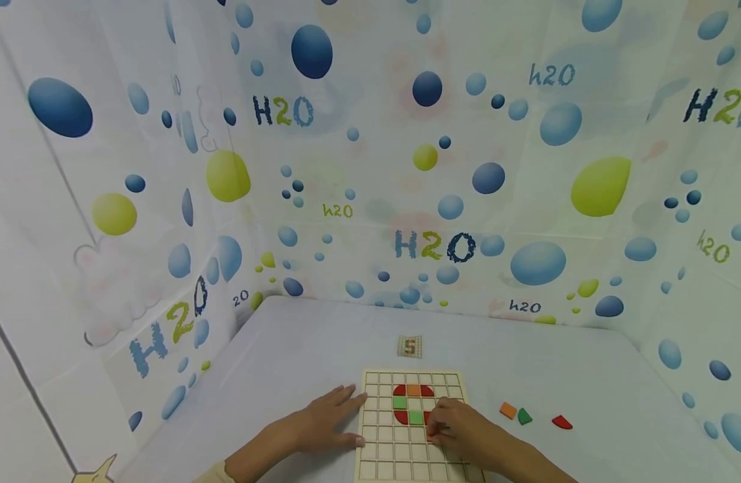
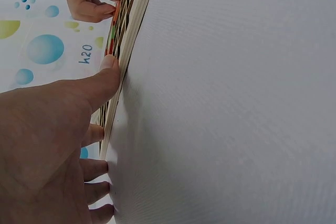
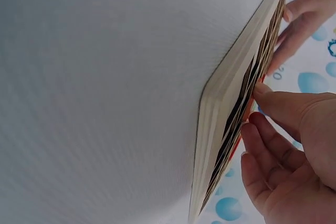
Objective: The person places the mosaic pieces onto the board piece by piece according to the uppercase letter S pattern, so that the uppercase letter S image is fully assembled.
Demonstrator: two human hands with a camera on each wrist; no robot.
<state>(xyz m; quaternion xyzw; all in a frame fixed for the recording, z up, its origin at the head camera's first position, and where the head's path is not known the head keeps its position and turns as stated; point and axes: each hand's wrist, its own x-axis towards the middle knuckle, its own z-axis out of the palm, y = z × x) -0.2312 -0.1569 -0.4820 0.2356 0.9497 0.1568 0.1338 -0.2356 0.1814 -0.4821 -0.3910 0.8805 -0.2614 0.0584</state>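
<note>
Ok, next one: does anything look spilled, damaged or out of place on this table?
Nothing spilled or visibly damaged stands out. The only stray-looking items are an orange square, a green piece and a red piece lying loose right of the grid board; they are probably just waiting for use.

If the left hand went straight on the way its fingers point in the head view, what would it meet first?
The gridded board, at its left edge: the left hand already seems to reach it. Whether it would push that edge or slide over it is unclear.
</note>
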